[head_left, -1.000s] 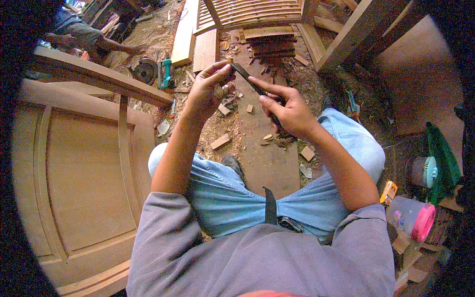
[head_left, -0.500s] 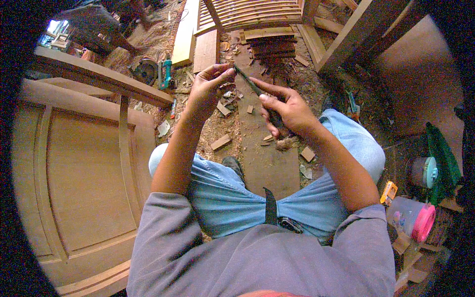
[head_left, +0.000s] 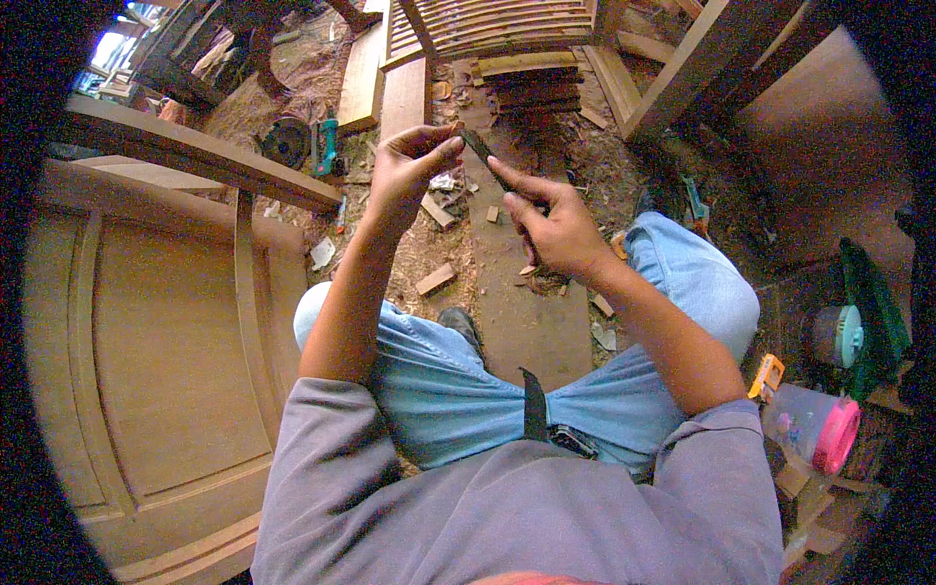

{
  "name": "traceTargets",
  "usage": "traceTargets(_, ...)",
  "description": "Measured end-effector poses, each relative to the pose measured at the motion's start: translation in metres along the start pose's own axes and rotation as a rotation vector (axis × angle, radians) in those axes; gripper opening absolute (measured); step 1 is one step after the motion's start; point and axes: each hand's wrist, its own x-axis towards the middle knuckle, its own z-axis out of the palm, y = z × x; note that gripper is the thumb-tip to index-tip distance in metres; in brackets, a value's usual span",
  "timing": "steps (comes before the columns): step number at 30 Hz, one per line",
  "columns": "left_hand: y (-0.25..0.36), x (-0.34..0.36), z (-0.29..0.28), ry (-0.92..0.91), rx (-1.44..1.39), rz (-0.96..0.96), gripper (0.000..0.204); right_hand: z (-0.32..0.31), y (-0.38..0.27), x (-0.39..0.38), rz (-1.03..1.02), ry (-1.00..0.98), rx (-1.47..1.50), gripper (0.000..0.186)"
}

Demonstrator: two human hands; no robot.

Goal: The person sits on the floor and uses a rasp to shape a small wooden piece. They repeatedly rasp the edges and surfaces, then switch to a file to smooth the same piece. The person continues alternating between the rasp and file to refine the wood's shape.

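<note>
Out in front of me, my left hand (head_left: 409,168) is closed in a pinch on a small brownish wood piece (head_left: 457,127) at its fingertips. My right hand (head_left: 564,226) is wrapped round a long dark blade-like tool (head_left: 482,152), its forefinger stretched along it. The tool's far end meets or lies very close to the pinched piece; actual contact is hard to make out. Most of the tool's handle is hidden under my right hand. Below both hands lies a wooden board (head_left: 531,331) on the ground between my legs, with small offcuts about it.
A panelled wooden door (head_left: 175,361) stands at left. Ahead are a slatted wooden frame (head_left: 497,27) and stacked dark strips (head_left: 536,93). A green power tool (head_left: 329,146) sits beyond my left arm. A pink-lidded clear container (head_left: 804,429) lies at right. Shavings cover the ground.
My right hand has turned and shifted slightly, so its back now covers more of the tool's handle. My left hand stays nearly in place. Dark shapes at the far upper left have moved.
</note>
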Motion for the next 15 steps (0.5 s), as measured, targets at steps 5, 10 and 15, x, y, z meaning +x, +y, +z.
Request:
traceTargets(5,0.000,-0.001,0.000,-0.006,-0.001,-0.003,0.030,0.001,-0.007,-0.001,0.081,0.000,0.312,0.043)
traceTargets(10,-0.003,0.000,-0.001,-0.001,0.030,-0.010,0.029,0.000,0.005,-0.004,0.145,-0.001,0.415,0.040)
traceTargets(15,-0.007,0.001,-0.001,-0.002,-0.003,-0.005,0.029,0.008,0.016,0.006,-0.536,0.280,-0.440,0.039)
